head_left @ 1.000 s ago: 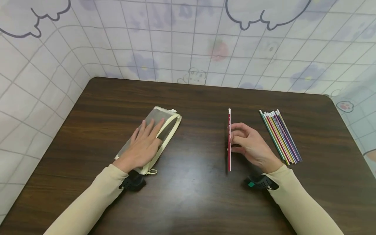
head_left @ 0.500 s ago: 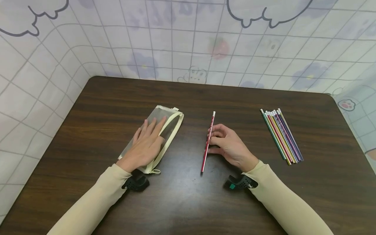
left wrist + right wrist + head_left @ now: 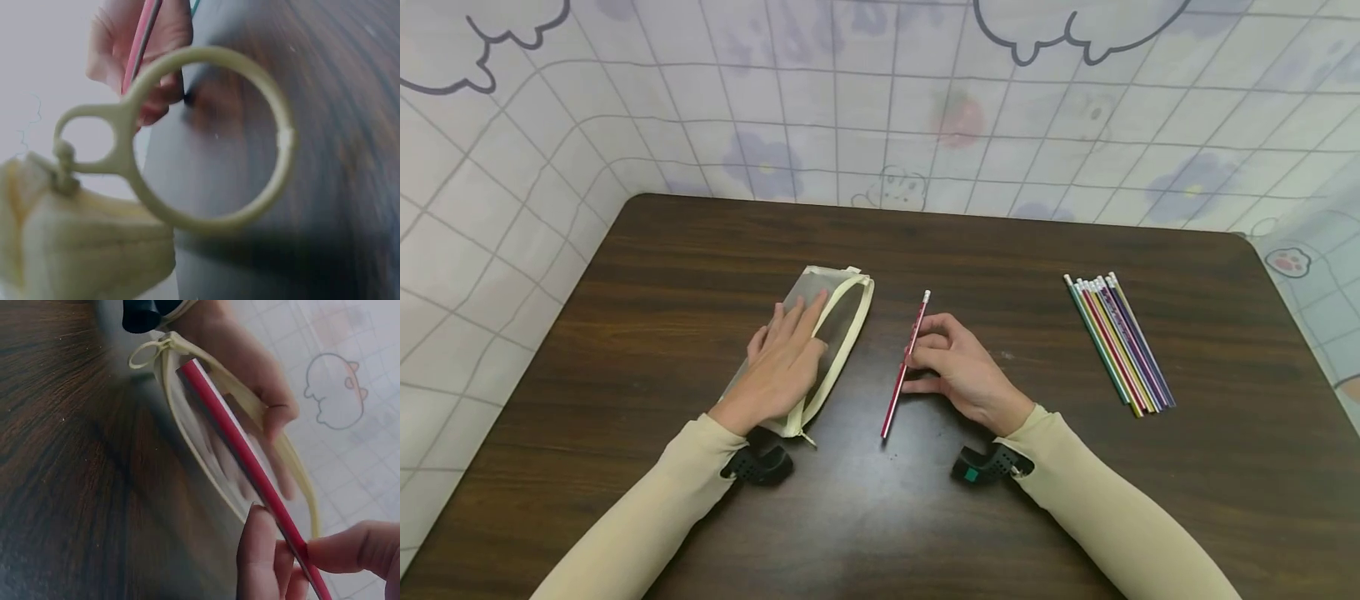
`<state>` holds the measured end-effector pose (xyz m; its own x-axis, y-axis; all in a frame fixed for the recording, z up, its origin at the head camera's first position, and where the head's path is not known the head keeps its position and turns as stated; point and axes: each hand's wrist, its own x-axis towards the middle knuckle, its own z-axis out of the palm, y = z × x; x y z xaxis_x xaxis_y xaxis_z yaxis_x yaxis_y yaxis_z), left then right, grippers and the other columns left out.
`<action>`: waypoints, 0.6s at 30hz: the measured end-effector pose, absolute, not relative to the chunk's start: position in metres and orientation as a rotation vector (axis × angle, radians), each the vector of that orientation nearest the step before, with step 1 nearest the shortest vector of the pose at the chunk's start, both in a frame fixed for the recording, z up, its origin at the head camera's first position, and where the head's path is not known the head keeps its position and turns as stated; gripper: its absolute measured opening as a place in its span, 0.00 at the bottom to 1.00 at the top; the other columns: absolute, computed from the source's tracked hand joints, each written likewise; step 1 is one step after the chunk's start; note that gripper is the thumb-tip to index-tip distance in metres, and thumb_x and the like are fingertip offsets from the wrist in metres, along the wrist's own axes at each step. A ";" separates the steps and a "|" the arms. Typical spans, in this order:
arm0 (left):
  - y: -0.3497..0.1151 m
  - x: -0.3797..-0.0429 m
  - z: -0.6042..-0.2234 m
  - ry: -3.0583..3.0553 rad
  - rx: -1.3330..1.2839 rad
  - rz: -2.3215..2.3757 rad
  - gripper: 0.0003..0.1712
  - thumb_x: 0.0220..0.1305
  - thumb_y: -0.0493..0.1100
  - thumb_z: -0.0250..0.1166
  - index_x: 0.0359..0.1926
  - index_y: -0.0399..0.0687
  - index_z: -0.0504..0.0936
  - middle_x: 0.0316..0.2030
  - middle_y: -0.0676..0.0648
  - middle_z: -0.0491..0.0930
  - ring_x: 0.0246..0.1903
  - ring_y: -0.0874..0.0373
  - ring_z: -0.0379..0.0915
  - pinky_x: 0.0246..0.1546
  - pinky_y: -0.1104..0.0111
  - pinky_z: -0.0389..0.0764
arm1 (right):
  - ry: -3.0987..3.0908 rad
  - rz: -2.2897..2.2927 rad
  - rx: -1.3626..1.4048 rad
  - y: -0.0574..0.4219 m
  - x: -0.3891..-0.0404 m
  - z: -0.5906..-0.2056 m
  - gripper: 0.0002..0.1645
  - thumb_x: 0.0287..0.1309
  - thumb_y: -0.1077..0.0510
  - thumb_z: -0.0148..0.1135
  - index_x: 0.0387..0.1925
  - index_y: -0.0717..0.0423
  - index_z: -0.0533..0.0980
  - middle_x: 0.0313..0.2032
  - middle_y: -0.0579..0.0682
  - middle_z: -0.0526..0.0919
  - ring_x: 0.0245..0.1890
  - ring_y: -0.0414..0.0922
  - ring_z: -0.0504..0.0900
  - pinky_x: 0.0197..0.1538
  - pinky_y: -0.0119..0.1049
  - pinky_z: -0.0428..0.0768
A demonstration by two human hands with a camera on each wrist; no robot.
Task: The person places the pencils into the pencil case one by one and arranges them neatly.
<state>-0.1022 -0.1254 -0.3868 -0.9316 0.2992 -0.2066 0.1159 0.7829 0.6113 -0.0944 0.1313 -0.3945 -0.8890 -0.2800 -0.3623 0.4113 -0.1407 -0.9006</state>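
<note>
A red-striped pencil (image 3: 905,367) with a white end is pinched between the thumb and fingers of my right hand (image 3: 958,367), slanting just right of the mesh zip pouch (image 3: 850,325). Its lower end points toward the near side. My left hand (image 3: 782,358) lies over the pouch, fingers stretched across the mesh and thumb hooked over the cream zip edge. The right wrist view shows the pouch's mouth (image 3: 206,450) gaping, with the red pencil (image 3: 250,469) crossing in front of it. The pouch's ring pull (image 3: 281,156) looms large in the left wrist view.
Several colored pencils (image 3: 1120,346) lie side by side at the right of the dark wooden table (image 3: 925,517). A patterned white curtain or sheet (image 3: 820,100) surrounds the table's back and sides. Each wrist wears a black strap device (image 3: 758,465).
My right hand has moved left with the red pencil, which has tilted, bringing it close to the pouch. My left hand and the pouch have shifted slightly right, and the pouch's mouth looks wider.
</note>
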 end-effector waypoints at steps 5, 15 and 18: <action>-0.118 -0.103 -0.387 2.656 0.279 0.918 0.37 0.78 0.51 0.32 0.83 0.74 0.35 0.85 0.44 0.37 0.84 0.41 0.22 0.78 0.37 0.32 | 1.686 -2.080 0.164 0.125 -0.098 -0.397 0.27 0.61 0.72 0.54 0.60 0.58 0.61 0.38 0.51 0.80 0.38 0.46 0.81 0.45 0.48 0.89; -0.106 -0.097 -0.389 2.682 0.238 0.949 0.38 0.77 0.51 0.36 0.83 0.73 0.38 0.85 0.44 0.40 0.84 0.40 0.24 0.77 0.36 0.35 | 1.670 -2.144 0.123 0.111 -0.100 -0.398 0.29 0.62 0.72 0.55 0.62 0.61 0.59 0.35 0.49 0.80 0.36 0.47 0.84 0.45 0.49 0.90; -0.103 -0.096 -0.389 2.695 0.241 0.949 0.38 0.77 0.50 0.36 0.83 0.74 0.37 0.85 0.44 0.40 0.84 0.40 0.24 0.77 0.35 0.35 | 1.671 -2.171 0.115 0.110 -0.100 -0.399 0.28 0.64 0.72 0.55 0.62 0.60 0.59 0.35 0.49 0.80 0.37 0.47 0.84 0.46 0.50 0.90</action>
<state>-0.0962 -0.1032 -0.3888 -0.9486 0.2449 -0.2002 0.0654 0.7710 0.6334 -0.0998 0.1096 -0.3987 -0.9179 -0.2586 -0.3008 0.3570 -0.2080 -0.9106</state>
